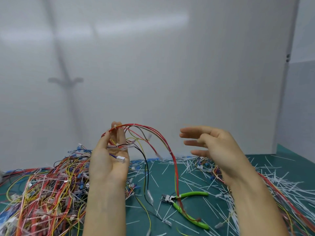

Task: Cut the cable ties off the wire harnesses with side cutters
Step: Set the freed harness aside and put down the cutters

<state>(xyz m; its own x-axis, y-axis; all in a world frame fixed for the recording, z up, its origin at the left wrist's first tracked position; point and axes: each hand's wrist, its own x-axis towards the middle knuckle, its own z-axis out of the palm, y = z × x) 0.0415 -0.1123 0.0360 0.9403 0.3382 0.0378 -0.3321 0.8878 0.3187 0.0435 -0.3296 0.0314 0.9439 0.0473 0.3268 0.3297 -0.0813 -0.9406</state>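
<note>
Green mat (192,210), left hand (109,160) grip pinching wire harness (175,167), right hand (216,147) spread, side cutters (194,194) lying beneath.

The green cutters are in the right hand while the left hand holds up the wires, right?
No. The head view shows the green cutters lying on the mat; the right hand is empty. The left hand does hold the wires.

Smeared by motion: fingers (192,131) of right hand (219,150). Partly covered by red harness (175,167) wires: side cutters (194,194). Cut off at picture's bottom-left: wire pile (42,193) along worktop's (192,212) left edge. Too small to count: harness ties (117,146).
</note>
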